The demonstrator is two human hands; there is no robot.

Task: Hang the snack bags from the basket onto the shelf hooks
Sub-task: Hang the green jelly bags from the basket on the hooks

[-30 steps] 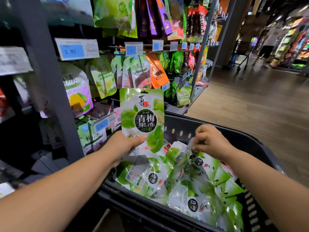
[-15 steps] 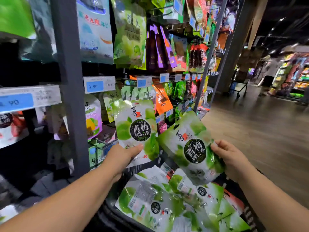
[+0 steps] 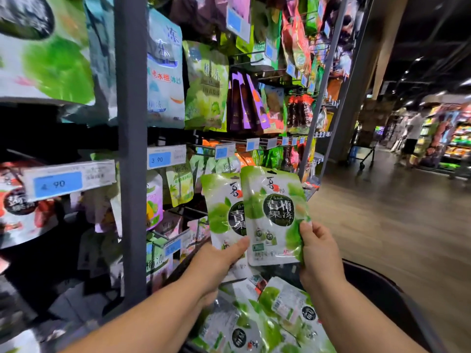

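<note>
My left hand (image 3: pixel 219 261) grips the bottom of a green-and-white snack bag (image 3: pixel 221 212) held upright. My right hand (image 3: pixel 318 256) pinches the lower right corner of a second, matching bag (image 3: pixel 275 215), which overlaps the front of the first. Both bags are raised in front of the shelf, just below a row of hooks (image 3: pixel 204 149) with blue price tags. Below my arms the black basket (image 3: pixel 382 289) holds several more green bags (image 3: pixel 267 322).
A grey upright post (image 3: pixel 131 149) stands left of the bags. Hanging packs fill the shelf above and behind. A wooden-floor aisle (image 3: pixel 395 225) opens to the right, with a cart and a person far off.
My right hand lifted its bag out of the basket and brought it left over the first bag. Both bags rose toward the hook row as the view tilted up.
</note>
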